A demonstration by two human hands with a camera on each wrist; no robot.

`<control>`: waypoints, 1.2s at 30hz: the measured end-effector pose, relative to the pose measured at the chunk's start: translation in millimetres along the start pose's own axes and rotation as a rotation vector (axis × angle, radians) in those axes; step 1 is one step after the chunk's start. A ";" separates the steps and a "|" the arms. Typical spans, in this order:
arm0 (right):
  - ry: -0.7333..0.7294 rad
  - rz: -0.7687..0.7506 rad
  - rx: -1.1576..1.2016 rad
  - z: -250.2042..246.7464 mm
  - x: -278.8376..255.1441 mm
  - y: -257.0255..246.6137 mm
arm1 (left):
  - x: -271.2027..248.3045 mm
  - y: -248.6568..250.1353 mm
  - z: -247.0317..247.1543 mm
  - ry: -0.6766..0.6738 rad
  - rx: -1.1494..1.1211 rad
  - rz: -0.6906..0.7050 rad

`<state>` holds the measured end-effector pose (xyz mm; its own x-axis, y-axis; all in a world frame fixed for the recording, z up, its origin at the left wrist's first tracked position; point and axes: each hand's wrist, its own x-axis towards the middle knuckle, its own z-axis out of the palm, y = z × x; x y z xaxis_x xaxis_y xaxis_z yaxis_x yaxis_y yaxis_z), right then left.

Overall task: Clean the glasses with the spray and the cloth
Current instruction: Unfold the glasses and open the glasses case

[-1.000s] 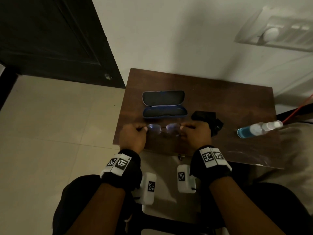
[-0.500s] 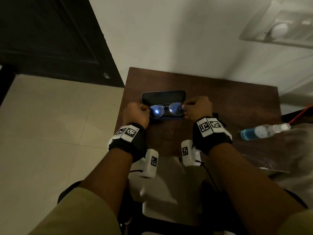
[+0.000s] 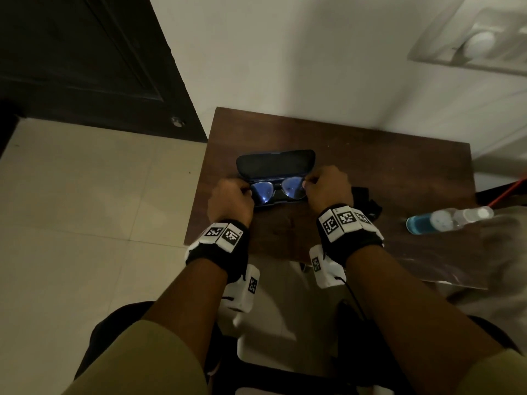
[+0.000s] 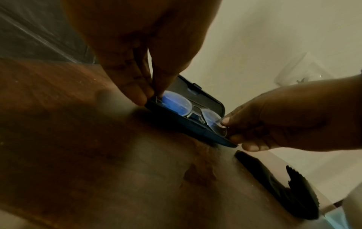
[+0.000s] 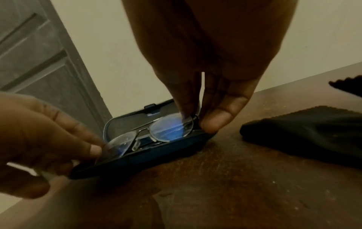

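On a dark wooden desk (image 3: 370, 155), the left hand (image 3: 231, 199) and right hand (image 3: 328, 186) each pinch one outer end of the glasses (image 3: 278, 189), whose lenses sit in the lower half of an open blue case (image 3: 275, 162). To the right lie the black cloth (image 3: 368, 201) and the spray bottle (image 3: 445, 219), untouched.

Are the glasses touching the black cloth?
Apart. The right wrist view shows the glasses in the case, with bare table before the cloth.
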<state>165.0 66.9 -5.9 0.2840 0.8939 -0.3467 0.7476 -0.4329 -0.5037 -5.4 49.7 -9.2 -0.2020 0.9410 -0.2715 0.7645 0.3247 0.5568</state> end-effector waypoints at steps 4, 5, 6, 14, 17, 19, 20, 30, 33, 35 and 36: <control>0.004 -0.017 -0.031 0.7 -3.3 -0.4 | 1.3 -8.8 3.4 0.002 -0.013 0.024; 0.001 -0.019 -0.038 0.1 -4.5 -0.7 | 1.0 -11.0 3.8 0.013 -0.035 0.024; -0.004 -0.024 -0.045 -0.1 -5.2 -0.7 | 0.4 -12.9 3.7 0.023 -0.068 0.020; 0.036 -0.096 -0.138 -0.3 -8.4 1.8 | -9.9 -17.1 5.6 0.014 -0.285 -0.033; 0.066 -0.129 -0.148 -4.5 -5.5 -1.6 | -11.3 -18.8 5.1 0.000 -0.288 -0.045; 0.100 -0.156 -0.152 -9.2 0.9 -6.6 | -11.0 -19.8 4.7 -0.003 -0.295 -0.053; 0.117 -0.171 -0.160 -12.0 5.6 -9.4 | -11.1 -19.7 4.6 -0.008 -0.303 -0.051; -0.270 -0.241 -0.215 -23.9 41.9 -16.3 | -1.2 -27.3 11.9 -0.020 -0.424 -0.117; -0.260 -0.269 -0.092 -27.0 37.9 -13.1 | -0.5 -29.0 14.3 0.013 -0.475 -0.139; -0.251 -0.280 0.010 -29.0 33.8 -9.2 | -0.6 -29.7 16.0 0.027 -0.499 -0.147; -0.262 -0.284 0.057 -29.6 31.6 -7.2 | -0.5 -30.1 16.7 0.032 -0.510 -0.153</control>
<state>186.3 101.7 10.2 -0.0981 0.9223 -0.3739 0.7377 -0.1848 -0.6494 -18.1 37.8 -38.9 -0.3124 0.8792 -0.3597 0.3317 0.4558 0.8260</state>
